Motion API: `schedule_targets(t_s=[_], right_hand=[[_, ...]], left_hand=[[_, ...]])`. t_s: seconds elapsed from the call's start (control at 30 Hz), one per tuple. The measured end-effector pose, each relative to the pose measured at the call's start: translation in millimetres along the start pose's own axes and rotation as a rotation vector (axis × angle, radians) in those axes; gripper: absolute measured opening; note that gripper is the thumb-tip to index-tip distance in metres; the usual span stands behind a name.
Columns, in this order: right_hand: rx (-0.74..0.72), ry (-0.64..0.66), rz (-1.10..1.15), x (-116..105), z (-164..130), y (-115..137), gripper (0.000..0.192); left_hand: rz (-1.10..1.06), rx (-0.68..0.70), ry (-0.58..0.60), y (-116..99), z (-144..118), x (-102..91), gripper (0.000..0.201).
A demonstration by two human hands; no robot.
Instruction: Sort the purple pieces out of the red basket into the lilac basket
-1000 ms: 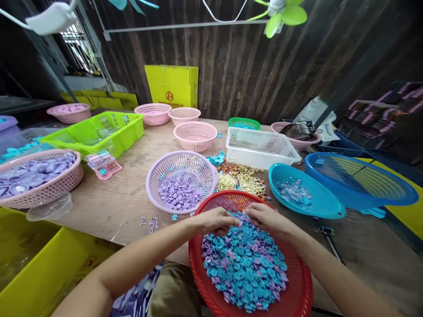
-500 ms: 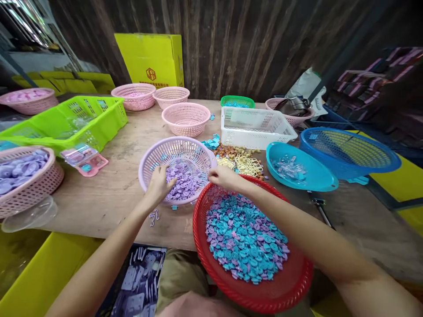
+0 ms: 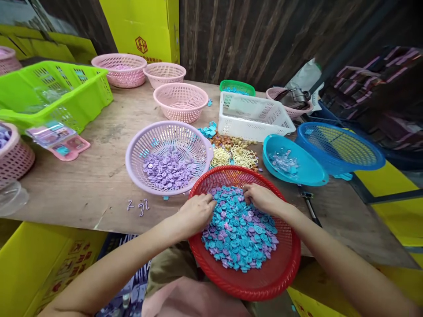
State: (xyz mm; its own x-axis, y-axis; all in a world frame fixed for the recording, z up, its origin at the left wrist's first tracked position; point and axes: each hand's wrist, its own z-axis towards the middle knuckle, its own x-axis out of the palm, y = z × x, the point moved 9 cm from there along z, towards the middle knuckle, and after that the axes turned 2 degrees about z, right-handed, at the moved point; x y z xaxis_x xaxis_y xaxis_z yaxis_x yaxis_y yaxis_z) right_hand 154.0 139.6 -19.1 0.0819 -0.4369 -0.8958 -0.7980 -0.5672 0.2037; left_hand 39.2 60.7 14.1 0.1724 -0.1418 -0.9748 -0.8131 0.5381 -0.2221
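A red basket (image 3: 244,288) leans over the table's front edge, holding a heap of small turquoise and purple plastic pieces (image 3: 241,233) with spiral faces. My left hand (image 3: 197,212) is over its left rim, fingertips curled together at the pieces. At the far side of the heap, my right hand (image 3: 262,199) has its fingers bent down against the pieces. Whatever either hand pinches is hidden. Behind and to the left stands a lilac basket (image 3: 135,163) with a pile of purple pieces (image 3: 168,169) only.
Several pink baskets (image 3: 181,94), a white crate (image 3: 254,130) and a lime-green crate (image 3: 89,105) stand farther back. Cream frames (image 3: 244,156) lie behind the red basket. On the right are a turquoise bowl (image 3: 310,169), a blue basket (image 3: 343,163) and a hammer-like tool (image 3: 310,207).
Both hands have moved into the red basket: the left from the lilac basket, the right from near the lilac basket's right rim. The view has tilted down slightly.
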Motion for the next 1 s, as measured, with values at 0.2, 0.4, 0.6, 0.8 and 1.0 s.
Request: schedule_targets(t_s=[0.2, 0.4, 0.6, 0.8, 1.0], right_hand=[[-0.108, -0.148, -0.012, -0.8, 14.9, 36.0, 0.027], [-0.039, -0.122, 0.002, -1.5, 11.1, 19.2, 0.014], [0.062, -0.173, 0.083, -9.3, 1.5, -4.2, 0.017], [-0.038, -0.197, 0.072, 0.3, 13.9, 19.6, 0.013], [0.025, -0.053, -0.039, 19.4, 21.8, 18.5, 0.011]], left_hand=[[0.134, 0.096, 0.139, -21.5, 3.6, 32.7, 0.037], [0.173, 0.074, 0.173, -21.8, -7.0, 41.1, 0.019], [0.207, 0.085, 0.107, -23.5, -9.8, 42.9, 0.016], [0.175, 0.058, 0.201, -22.0, -7.0, 42.4, 0.019], [0.146, 0.036, 0.245, -21.3, -7.6, 40.8, 0.022]])
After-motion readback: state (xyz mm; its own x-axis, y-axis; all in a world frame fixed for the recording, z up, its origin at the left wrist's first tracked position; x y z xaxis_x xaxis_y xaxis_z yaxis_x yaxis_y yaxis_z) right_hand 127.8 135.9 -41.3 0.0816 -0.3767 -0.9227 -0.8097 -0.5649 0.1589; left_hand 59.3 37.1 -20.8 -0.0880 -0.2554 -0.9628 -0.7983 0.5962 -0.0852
